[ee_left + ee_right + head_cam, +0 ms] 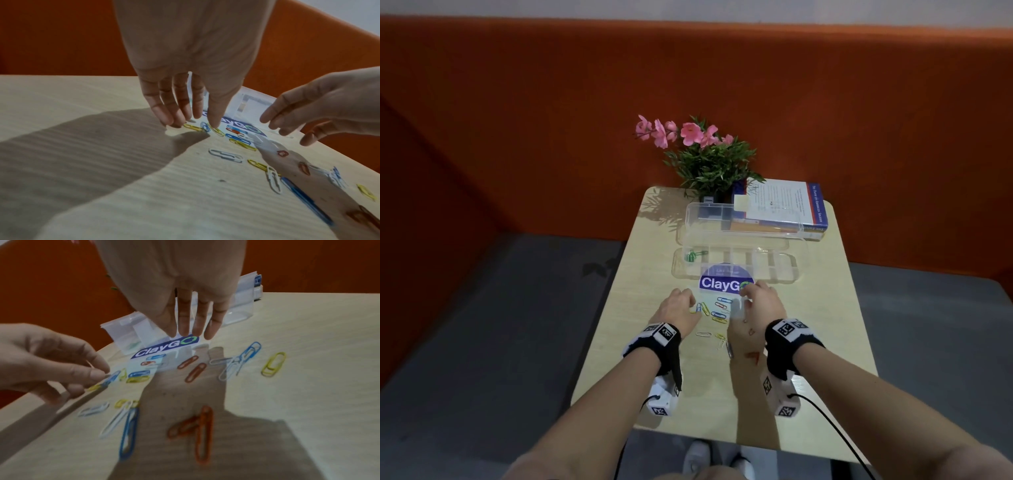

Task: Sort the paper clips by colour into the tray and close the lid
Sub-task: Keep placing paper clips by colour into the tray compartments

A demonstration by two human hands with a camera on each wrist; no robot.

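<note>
Clips (193, 371) lie scattered on the near part of the surface (808, 325), mixed in colour; only green clips (693, 255) sit in the far-left compartment of the tray (787, 270), whose lid (739, 219) stands open. Sorting looks barely begun. The left hand (678, 308) reaches its fingertips down onto a yellow clip (192, 127), the grip not yet visibly closed on it. The right hand (760, 301) hovers with fingers spread, holding nothing. Next: pinch the thin yellow clip off the flat surface and carry it to an empty compartment
</note>
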